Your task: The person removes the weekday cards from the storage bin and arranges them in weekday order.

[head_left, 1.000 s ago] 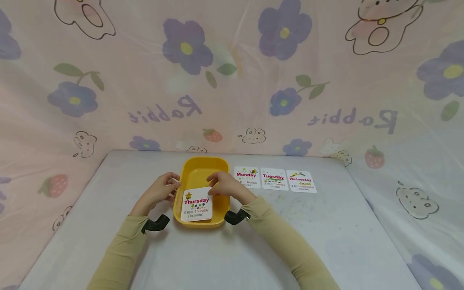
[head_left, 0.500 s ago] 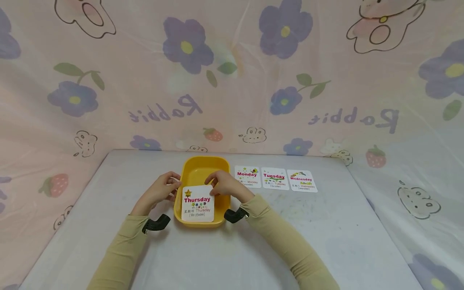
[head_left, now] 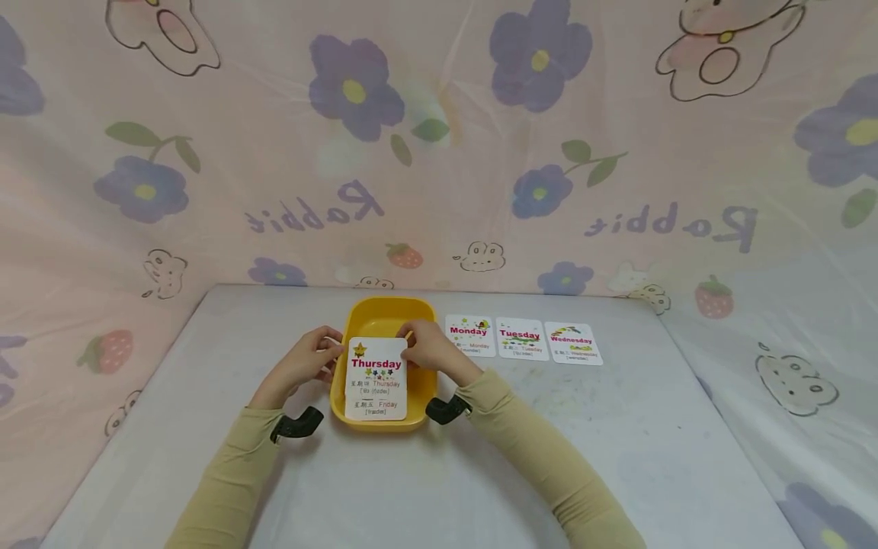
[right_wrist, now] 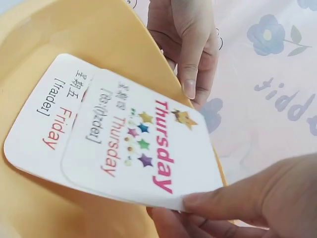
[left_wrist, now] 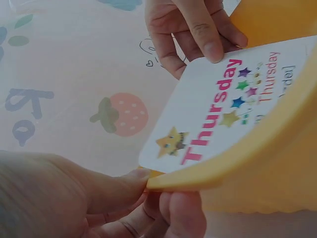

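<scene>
Right wrist view: we see the white card with rounded corners and pink "Thursday" lettering (head_left: 376, 374) overlapping a second white card with red "Friday" print (right_wrist: 44, 109), both within the yellow plastic tray with rounded corners (head_left: 373, 324). Here the right hand (head_left: 435, 349) pinches the Thursday card at its upper right corner, thumb on the face and fingers beneath. From the left wrist, we make out the left hand (head_left: 307, 366) pinching the tray's rim, close to the card's other upper corner. Only the head view gives us the white "Monday" card (head_left: 469, 335), "Tuesday" card (head_left: 522, 339) and "Wednesday" card (head_left: 573, 343), side by side to the right of the tray.

The Thursday card's heading points away from the person; its long axis runs from near to far, along the tray's own length, and its upper end looks raised.

We find the tray on a pale, faintly speckled tabletop (head_left: 638, 435), with a pink cloth backdrop (head_left: 439, 175) behind, printed with purple flowers, strawberries, rabbits and mirrored "Rabbit" lettering.
</scene>
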A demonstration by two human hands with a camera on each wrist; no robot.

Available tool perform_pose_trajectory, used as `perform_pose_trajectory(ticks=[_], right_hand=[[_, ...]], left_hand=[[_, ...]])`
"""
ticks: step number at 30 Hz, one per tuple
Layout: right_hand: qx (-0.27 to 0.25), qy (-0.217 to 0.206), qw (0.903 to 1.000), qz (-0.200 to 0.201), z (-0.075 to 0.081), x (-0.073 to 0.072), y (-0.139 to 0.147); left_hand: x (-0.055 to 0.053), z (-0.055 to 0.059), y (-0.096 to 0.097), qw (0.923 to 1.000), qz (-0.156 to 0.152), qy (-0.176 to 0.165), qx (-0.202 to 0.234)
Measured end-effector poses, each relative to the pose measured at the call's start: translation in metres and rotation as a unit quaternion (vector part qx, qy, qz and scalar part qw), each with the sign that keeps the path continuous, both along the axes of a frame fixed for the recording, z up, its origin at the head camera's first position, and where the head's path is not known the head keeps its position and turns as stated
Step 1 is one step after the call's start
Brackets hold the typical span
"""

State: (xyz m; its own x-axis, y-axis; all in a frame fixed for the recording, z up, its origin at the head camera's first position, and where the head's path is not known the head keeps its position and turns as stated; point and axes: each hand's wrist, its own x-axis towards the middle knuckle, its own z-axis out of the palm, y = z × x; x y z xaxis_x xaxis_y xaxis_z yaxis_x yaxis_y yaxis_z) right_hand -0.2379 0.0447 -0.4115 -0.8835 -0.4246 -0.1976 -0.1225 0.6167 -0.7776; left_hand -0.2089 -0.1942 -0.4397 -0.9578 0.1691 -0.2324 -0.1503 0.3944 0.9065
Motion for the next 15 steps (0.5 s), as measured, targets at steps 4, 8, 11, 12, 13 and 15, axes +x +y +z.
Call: perform_pose_trajectory(ticks=[4,8,11,12,13,15], right_hand=[[0.008,0.024,0.9996,-0.01,0.0027,-0.0003,0.0001],[0.003,0.032,0.9993,-0.017,0.0037,-0.0011,0.0016],[-0.011,0.025,0.9994,-0.019,0.0037,-0.002,0.004],[-0.016,0.023,0.9994,-0.019,0.0038,-0.0022,0.0048],[-0.023,0.018,0.9994,-0.02,0.0034,-0.0028,0.006],[-0.045,0.004,0.9987,-0.023,0.0026,-0.0045,0.0089]], left_hand=[[0.0007,0.0,-0.0003,1.0,0.001,-0.001,0.002],[0.0013,-0.0002,-0.0004,1.0,-0.001,0.002,0.003],[0.0011,-0.0004,-0.0003,1.0,0.0,0.004,0.005],[0.001,-0.0006,-0.0002,1.0,-0.001,0.005,0.007],[0.0007,-0.0006,-0.0002,1.0,-0.001,0.005,0.008],[0.0001,-0.0009,0.0,0.9999,-0.001,0.006,0.01]])
